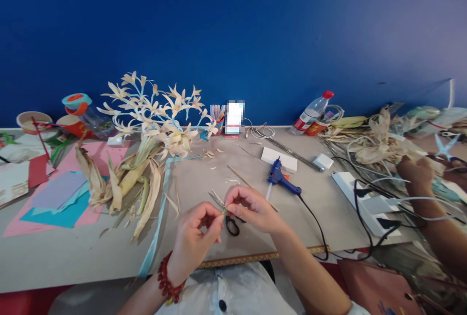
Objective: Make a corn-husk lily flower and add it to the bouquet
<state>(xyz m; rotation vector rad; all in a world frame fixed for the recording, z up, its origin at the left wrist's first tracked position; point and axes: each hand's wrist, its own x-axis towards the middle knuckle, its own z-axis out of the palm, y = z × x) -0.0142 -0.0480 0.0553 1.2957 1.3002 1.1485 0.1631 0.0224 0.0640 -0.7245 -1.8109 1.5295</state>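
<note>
Head view: near the lower centre of the frame, above the table [197, 178], the left hand [195, 234] and right hand [251, 208] meet. Each is closed in a fingertip pinch on one small pale husk sliver [224, 211], held between them and equally near both. It is too small to tell its long axis. Scissors [232, 226] lie just beneath, blades pointing upper left.

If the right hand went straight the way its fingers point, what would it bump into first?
Probably the left hand. The right hand points leftward at it, and both pinch the same small pale piece, their fingertips almost touching.
</note>
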